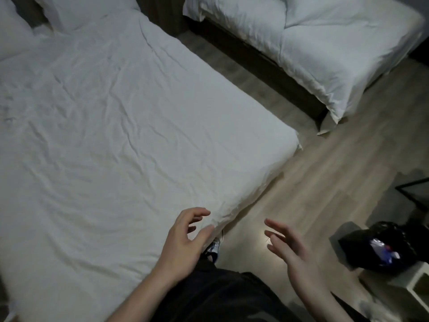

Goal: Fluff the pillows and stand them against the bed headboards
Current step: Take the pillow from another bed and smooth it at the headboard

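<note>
Two pillows (69,12) sit cropped at frame top.

My 2 bare forearms rise from the bottom of the frame. My left hand (183,242), lower centre, has its fingers (197,213) loosely curved and spread, holding nothing. My right hand (291,249), lower right of centre, shows its fingers nearly straight, empty too.
</note>
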A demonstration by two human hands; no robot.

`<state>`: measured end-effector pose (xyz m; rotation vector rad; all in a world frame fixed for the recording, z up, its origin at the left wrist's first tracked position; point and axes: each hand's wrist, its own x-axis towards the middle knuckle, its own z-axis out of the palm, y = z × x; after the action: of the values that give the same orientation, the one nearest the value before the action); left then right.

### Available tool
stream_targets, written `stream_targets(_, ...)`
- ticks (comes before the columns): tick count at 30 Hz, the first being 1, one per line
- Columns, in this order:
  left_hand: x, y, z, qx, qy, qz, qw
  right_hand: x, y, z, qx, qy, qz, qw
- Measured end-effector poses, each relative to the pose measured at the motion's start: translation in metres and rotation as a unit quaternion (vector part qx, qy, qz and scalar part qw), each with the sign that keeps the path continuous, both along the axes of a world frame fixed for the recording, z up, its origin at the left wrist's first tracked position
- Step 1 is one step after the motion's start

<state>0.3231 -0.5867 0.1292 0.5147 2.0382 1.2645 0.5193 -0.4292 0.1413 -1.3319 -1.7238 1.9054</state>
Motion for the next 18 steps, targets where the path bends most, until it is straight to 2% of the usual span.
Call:
stream_targets(4,-0.027,0.088,0.001,-0.017,0.005,-0.053,0.998,-0.014,0.074,-0.003,0.006,0.001,-0.037,0.999)
stream_targets(9,-0.035,0.181,0.006,-0.026,0.010,-0.074,0.997,-0.016,0.163,-0.001,-0.006,0.012,-0.075,0.997)
stream_targets(13,-0.022,0.266,-0.002,-0.036,0.012,-0.059,0.998,-0.004,0.256,-0.017,-0.014,0.019,-0.048,0.999)
stream_targets(18,0.021,0.383,0.005,-0.027,0.010,-0.008,1.000,0.019,0.392,-0.001,0.002,0.020,-0.001,1.000)
